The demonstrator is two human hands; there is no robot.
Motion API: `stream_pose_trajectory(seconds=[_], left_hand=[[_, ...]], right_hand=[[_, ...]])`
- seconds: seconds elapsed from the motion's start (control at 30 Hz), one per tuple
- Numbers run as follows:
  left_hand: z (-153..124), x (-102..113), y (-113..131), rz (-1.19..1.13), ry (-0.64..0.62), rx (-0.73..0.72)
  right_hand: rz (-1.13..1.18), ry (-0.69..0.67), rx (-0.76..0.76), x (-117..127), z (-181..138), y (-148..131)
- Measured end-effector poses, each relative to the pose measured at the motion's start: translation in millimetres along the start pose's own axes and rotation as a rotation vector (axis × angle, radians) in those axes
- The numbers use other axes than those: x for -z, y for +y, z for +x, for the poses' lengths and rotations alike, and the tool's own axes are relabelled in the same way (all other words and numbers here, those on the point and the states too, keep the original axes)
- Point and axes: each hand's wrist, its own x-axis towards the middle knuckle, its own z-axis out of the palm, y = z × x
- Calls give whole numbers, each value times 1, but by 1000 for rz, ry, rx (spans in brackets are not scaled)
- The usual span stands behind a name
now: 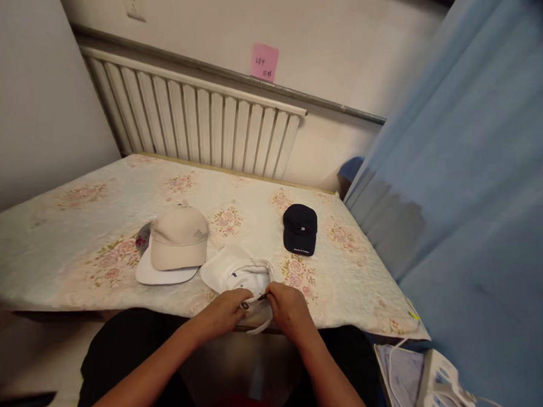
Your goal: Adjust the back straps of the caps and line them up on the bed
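Note:
A white baseball cap lies at the front edge of the table, its inside facing up and its brim to the upper left. My left hand pinches the cap's back strap near a small dark buckle. On the other side of the strap, my right hand grips the cap's rear edge by a dark piece of the fastening. A beige cap sits to the left, on top of a cap with a white brim; a grey piece shows behind them. Farther right rests a black cap with small white lettering on its brim.
A floral cloth covers the table. Behind it stand a white radiator and a wall with a pink note. A blue curtain hangs at the right. A power strip with cables lies at lower right.

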Motion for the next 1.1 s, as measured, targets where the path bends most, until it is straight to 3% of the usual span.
stream_pose_trajectory(seconds=[0.2, 0.43, 0.67, 0.83, 0.97, 1.1], left_hand=[[3, -12, 2, -53, 68, 31], [3, 8, 2, -212, 105, 92], [3, 17, 1, -349, 100, 180], [3, 22, 6, -400, 72, 166], [3, 28, 11, -294, 111, 161], [2, 31, 18, -184, 121, 124]], right_hand=[[239, -11, 43, 3, -3, 1], [505, -5, 96, 19, -6, 4], [474, -59, 135, 30, -7, 1], [605, 13, 0, 32, -2, 6], [631, 41, -62, 32, 1, 10], [488, 127, -29, 33, 0, 7]])
